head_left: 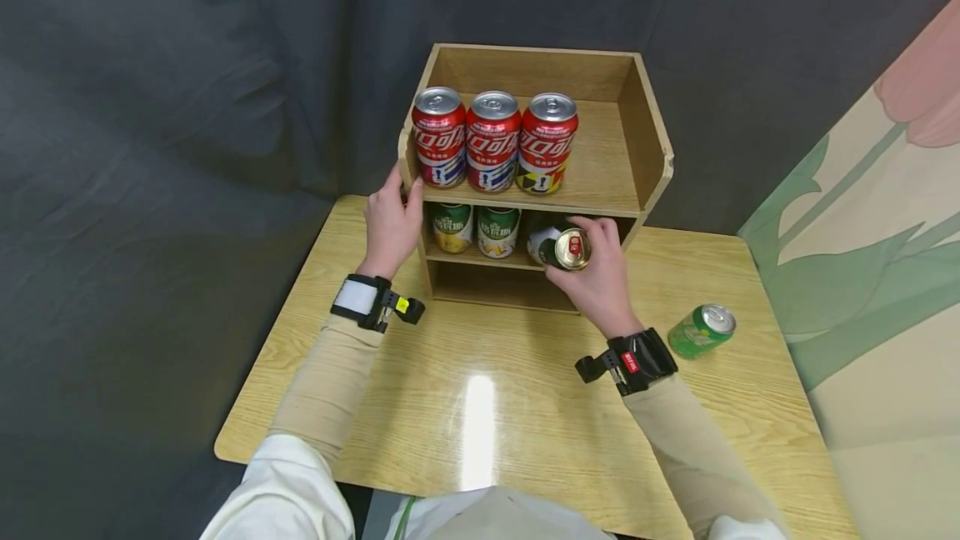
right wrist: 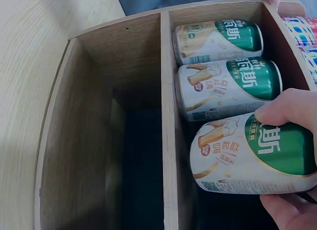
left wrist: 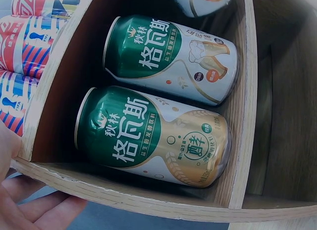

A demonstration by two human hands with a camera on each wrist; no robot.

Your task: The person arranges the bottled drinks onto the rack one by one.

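Note:
My right hand (head_left: 602, 282) grips a green and white drink can (right wrist: 233, 158) at the mouth of the middle shelf. In the head view that can tilts, its gold top towards me. Beside it on the same shelf stand a white-and-green can (left wrist: 171, 59) and a gold-and-green can (left wrist: 153, 136), both upright. My left hand (head_left: 393, 223) holds the left side panel of the wooden shelf unit (head_left: 504, 294), near the upper board. Three red cola cans (head_left: 492, 140) stand in a row on the top level, just right of that hand.
A green can (head_left: 701, 331) stands on the wooden table (head_left: 465, 390) right of the unit, near my right wrist. Dark cloth (head_left: 187, 107) hangs behind and to the left. A wall with a painted flower (head_left: 885, 215) is on the right.

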